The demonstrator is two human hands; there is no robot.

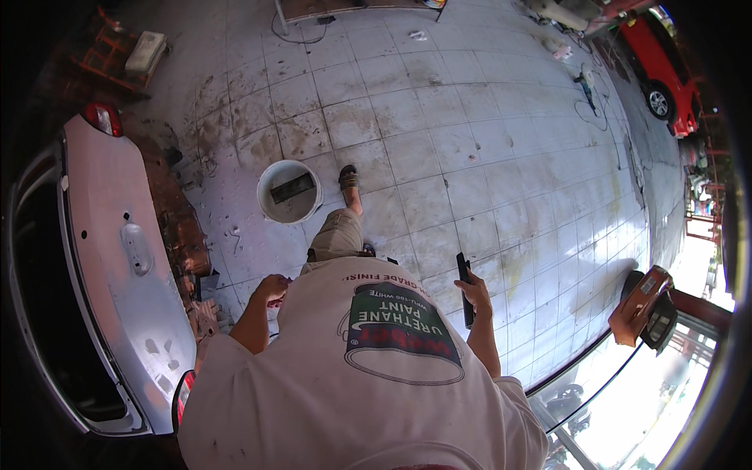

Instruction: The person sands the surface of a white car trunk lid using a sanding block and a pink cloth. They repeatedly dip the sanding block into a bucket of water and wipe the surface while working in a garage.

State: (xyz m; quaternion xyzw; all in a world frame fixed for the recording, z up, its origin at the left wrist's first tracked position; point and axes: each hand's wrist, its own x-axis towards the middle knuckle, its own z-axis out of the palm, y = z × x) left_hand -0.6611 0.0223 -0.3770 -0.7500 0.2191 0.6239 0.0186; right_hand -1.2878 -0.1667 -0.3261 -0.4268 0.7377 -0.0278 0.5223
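Observation:
My right hand grips a long, flat black tool, held nearly vertical beside my white shirt. By my left hip, my closed left hand holds something small and reddish that I cannot make out. A white bucket stands on the tiles left of my forward sandaled foot; a dark rectangular piece lies inside it.
A car's pale rear hatch fills the left side. A wooden rack stands at upper left, a metal-legged bench at the top. A cabled power tool lies rightward, near a red car. A brown side mirror is at lower right.

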